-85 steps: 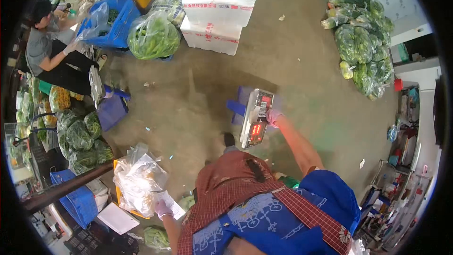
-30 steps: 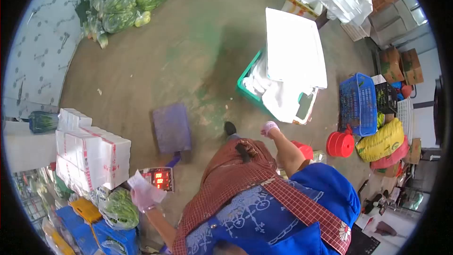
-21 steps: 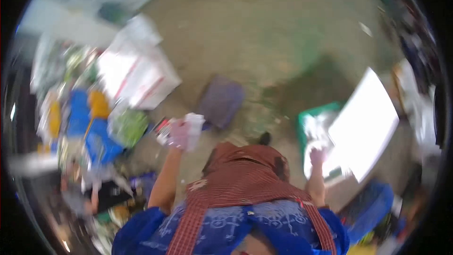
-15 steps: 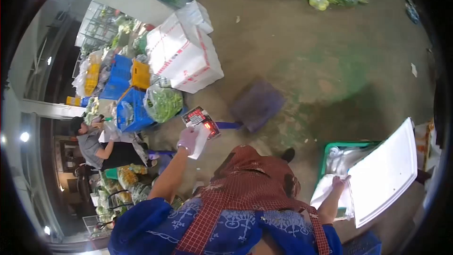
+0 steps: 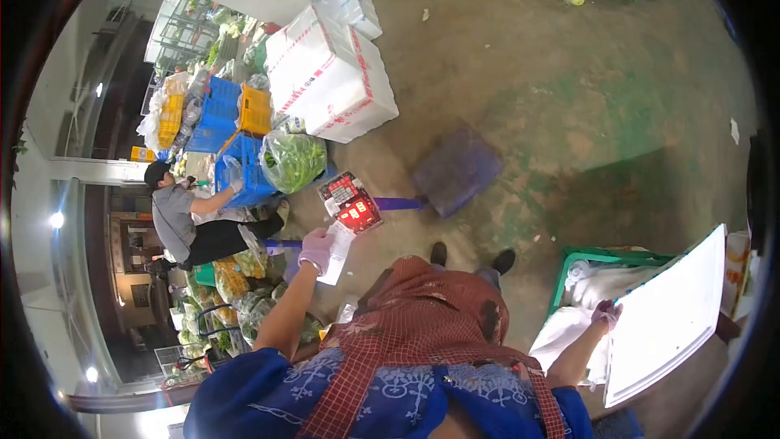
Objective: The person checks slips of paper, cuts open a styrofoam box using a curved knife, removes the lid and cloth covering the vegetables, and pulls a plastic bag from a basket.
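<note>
Two hands: the left hand (image 5: 316, 248), fingers closed on one paper slip (image 5: 336, 254) beside one scale display (image 5: 349, 202); the right hand (image 5: 606, 314), partly curled, apparently gripping one white lid (image 5: 668, 321) over one green crate (image 5: 559, 280).

The lid (image 5: 670, 317) looks like smooth white foam, the crate (image 5: 555, 289) beneath it green plastic. The floor (image 5: 512, 57) is matt and stained, the apron (image 5: 431, 321) checked cloth, the slip (image 5: 337, 254) plain paper.
</note>
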Demonstrator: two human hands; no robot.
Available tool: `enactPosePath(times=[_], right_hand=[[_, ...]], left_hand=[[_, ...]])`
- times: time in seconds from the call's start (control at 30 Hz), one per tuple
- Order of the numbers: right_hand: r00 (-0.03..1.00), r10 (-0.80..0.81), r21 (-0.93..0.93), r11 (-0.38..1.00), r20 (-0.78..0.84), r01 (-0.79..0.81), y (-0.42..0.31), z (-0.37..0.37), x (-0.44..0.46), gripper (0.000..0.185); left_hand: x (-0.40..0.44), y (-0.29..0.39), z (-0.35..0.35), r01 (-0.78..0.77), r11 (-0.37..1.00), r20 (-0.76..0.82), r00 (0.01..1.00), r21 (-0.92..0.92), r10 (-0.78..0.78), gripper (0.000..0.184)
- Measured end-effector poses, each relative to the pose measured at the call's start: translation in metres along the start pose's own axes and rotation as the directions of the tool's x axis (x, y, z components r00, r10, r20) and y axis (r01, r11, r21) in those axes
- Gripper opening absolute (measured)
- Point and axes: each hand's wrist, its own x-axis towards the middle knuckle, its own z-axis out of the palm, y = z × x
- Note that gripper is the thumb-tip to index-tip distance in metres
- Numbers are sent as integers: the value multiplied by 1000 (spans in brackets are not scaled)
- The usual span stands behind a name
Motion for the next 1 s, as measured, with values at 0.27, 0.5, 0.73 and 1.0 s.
enactPosePath(times=[0.27,0.5,0.73,1.0], right_hand=[[912,75,-258,965,403,35,77,28,-87,15],[854,107,-855,177,509,488,222,84,-177,17],[904,375,-973,176,205,148,388,126,-230,21],[343,739,131,-500,580,856,472,86,-220,24]], left_hand=[[46,-80,34,62,924,17,998,-378,-60,21],[70,-69,27,9,880,57,998,-475,20,15],[71,-96,-28,-1,889,-96,994,-459,-48,15],[76,-167,-80,27,911,-108,991,-411,-78,12]])
